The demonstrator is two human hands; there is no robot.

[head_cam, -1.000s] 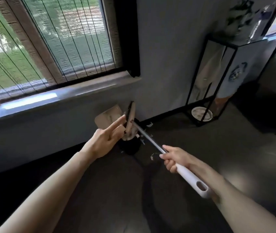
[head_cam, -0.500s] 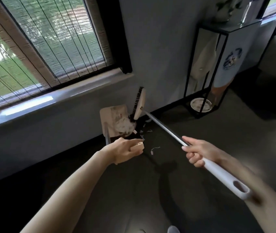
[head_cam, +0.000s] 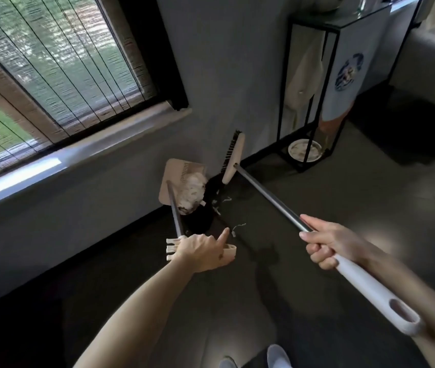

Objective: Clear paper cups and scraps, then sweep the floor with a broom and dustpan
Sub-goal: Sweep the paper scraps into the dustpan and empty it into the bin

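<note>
Left hand [head_cam: 203, 252]: lower centre of the frame, fingers curled round the beige top grip of the dustpan's pole, with the index finger sticking out straight.
Right hand [head_cam: 327, 243]: centre right, clenched round the broom's pole where the grey metal meets the white grip.
Dustpan [head_cam: 177, 172]: beige, centre of the frame just beside the wall [head_cam: 224, 62] below the sill [head_cam: 83, 152], with its pole slanting down to the left hand.
Crumpled paper [head_cam: 192, 191]: a white heap lying in the dustpan.
Broom [head_cam: 233, 158]: head raised and tilted, close against the wall, dark bristles facing left; the pole runs down and right to the right hand.
Dark object [head_cam: 200, 216]: black, directly under the dustpan; what it is cannot be told.
Loose scraps [head_cam: 237, 228]: a few white bits on the dark floor [head_cam: 343, 181], between the two poles.
Window [head_cam: 51, 62]: upper left, with slatted blinds.
Metal stand [head_cam: 306, 75]: black frame, upper right, with a plate [head_cam: 304, 150] on its bottom level.
</note>
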